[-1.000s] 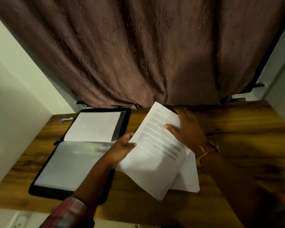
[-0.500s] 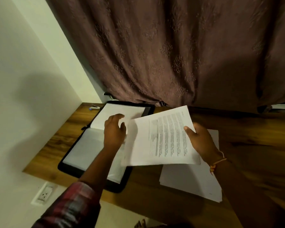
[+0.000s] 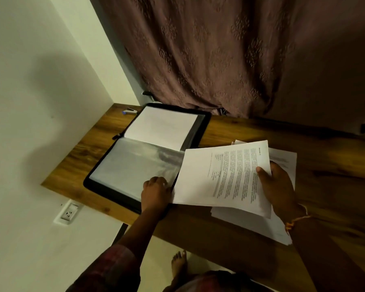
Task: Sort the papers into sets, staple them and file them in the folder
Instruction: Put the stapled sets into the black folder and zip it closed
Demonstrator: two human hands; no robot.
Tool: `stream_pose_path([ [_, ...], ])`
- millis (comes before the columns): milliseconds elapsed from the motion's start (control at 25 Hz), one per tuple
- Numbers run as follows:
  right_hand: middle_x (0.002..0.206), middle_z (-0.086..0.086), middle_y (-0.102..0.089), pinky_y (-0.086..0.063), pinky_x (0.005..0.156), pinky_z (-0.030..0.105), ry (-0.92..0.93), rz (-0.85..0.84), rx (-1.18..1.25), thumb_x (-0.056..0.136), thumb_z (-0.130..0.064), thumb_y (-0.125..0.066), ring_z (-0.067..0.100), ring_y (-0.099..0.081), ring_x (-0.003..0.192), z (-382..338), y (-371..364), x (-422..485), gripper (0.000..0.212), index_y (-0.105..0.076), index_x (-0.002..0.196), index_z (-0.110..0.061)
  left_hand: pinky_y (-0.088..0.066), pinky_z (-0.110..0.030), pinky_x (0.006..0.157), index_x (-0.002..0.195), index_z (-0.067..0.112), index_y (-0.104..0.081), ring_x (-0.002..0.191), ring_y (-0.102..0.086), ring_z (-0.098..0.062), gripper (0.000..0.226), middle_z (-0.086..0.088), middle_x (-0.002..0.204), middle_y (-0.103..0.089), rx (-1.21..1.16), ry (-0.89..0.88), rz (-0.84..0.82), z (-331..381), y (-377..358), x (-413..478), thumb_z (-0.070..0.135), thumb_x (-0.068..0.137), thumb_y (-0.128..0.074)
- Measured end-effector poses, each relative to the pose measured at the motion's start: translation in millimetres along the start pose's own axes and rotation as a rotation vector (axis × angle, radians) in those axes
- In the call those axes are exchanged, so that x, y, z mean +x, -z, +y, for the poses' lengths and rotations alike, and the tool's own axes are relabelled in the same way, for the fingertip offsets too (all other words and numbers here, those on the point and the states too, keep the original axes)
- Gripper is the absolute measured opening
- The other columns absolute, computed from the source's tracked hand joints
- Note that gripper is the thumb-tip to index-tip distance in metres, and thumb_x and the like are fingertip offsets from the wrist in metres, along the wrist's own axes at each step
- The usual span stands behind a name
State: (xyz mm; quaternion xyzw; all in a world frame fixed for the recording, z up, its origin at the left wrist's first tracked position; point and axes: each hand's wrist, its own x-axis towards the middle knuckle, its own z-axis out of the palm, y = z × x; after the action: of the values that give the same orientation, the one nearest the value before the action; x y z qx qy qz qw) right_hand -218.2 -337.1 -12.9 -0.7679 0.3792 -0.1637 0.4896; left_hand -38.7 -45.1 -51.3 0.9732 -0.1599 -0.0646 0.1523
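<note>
1. Right now the right hand (image 3: 278, 188) grips a printed set (image 3: 223, 178) by its right edge, thumb on top and fingers hidden underneath. The set hangs just above the tabletop (image 3: 251, 129), and its left edge reaches over the right rim of the open folder (image 3: 105, 192).
2. Meanwhile the left hand (image 3: 156, 190) sits with its fingers curled on the near right corner of the clear sleeve (image 3: 135, 167), which fills the folder's near half. I cannot tell whether it pinches the sleeve's mouth open or only presses on it. A white sheet (image 3: 162, 125) lies in the far half.
3. The step in hand looks like feeding the set into that sleeve. Held from one edge only, the set's free left corners may droop, catch the sleeve's lip and crumple.
4. No staple can be made out on the set. If the sheets are loose, they could fan apart or go in unevenly as they are pushed.
5. The sleeve looks thin and slick. Should the left hand lose the lip, the set would likely slide over the top of the sleeve instead of inside it.
6. A loose pile (image 3: 249, 224) lies under the held set and the right wrist, with its near corner close to the tabletop's front edge. A dragging forearm could scatter it or push sheets off.
7. A small blue-tipped thing, probably the stapler (image 3: 130, 111), rests at the far left corner, well apart from both hands, so an unstapled set would mean a long reach.
</note>
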Motion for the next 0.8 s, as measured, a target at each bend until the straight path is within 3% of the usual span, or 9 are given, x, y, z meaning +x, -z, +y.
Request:
stream_pose_path([
  [160,0.119,0.005,-0.067,-0.054,0.094,0.049,-0.029,-0.076,0.041,0.102,-0.031,-0.052,0.025,-0.066,0.103,4,8,-1,0.034,-0.058,0.132,-0.016,-0.050,-0.034,0.068,0.086,0.012,-0.068,0.082,-0.059,-0.024,0.018,-0.004,0.089,-0.064,0.014,0.055,0.050,9,7,0,0.018,0.094,-0.052],
  [320,0.116,0.002,-0.070,-0.055,0.094,0.050,-0.095,-0.146,0.174,0.101,-0.028,-0.054,0.021,-0.069,0.100,5,16,-1,0.030,-0.061,0.130,-0.020,-0.056,-0.034,0.069,0.080,0.013,-0.067,0.068,-0.059,-0.020,0.020,-0.003,0.080,-0.065,-0.048,0.175,0.078,16,15,3,0.020,0.094,-0.054],
  [440,0.114,0.000,-0.072,-0.056,0.092,0.049,-0.132,-0.227,0.251,0.102,-0.024,-0.055,0.021,-0.070,0.100,4,21,-1,0.029,-0.062,0.129,-0.023,-0.057,-0.036,0.067,0.084,0.009,-0.068,0.069,-0.060,-0.023,0.016,-0.006,0.082,-0.067,-0.139,0.221,0.144,17,21,5,0.016,0.093,-0.057],
  [640,0.112,-0.004,-0.073,-0.056,0.086,0.038,-0.140,-0.327,0.275,0.102,-0.021,-0.054,0.017,-0.070,0.100,-3,19,1,0.029,-0.064,0.129,-0.024,-0.058,-0.037,0.073,0.097,0.020,-0.070,0.076,-0.066,-0.024,0.011,-0.002,0.099,-0.071,-0.199,0.239,0.216,16,27,6,0.024,0.097,-0.060],
  [800,0.116,-0.001,-0.071,-0.054,0.093,0.044,-0.156,-0.337,0.259,0.102,-0.021,-0.054,0.021,-0.068,0.103,-4,13,4,0.031,-0.062,0.132,-0.022,-0.052,-0.031,0.073,0.104,0.017,-0.072,0.086,-0.066,-0.024,0.018,-0.005,0.104,-0.071,-0.192,0.182,0.249,16,30,8,0.028,0.100,-0.058],
])
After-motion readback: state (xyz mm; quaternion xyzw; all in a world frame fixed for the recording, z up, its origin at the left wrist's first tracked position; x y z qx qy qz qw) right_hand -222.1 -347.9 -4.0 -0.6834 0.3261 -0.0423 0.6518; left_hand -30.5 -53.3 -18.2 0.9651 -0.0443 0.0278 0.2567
